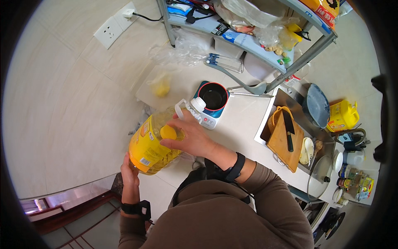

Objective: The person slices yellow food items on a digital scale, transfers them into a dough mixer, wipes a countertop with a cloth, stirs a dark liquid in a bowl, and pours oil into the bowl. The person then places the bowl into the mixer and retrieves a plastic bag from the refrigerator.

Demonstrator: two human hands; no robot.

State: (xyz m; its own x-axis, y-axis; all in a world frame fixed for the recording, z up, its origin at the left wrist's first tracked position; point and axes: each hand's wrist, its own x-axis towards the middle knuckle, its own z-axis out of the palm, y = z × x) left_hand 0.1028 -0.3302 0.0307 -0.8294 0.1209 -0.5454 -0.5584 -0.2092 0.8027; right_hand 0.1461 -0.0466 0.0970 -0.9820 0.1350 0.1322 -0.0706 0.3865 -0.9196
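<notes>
A large clear plastic bottle of yellow cooking oil is tilted over the counter, its neck towards the pot. My left hand supports it at the base. A yellow screw cap sits between the thumb and a finger of my right hand, which is also up against the bottle's white handle. The white spout reaches close to the rim of a small black pot with a red edge. The pot stands on a blue-and-white appliance with buttons.
A grey ladle and tongs lie behind the pot. Left of it is a yellow item in a clear bag. A cutting board bearing a knife lies across the sink. A metal shelf overhangs the counter.
</notes>
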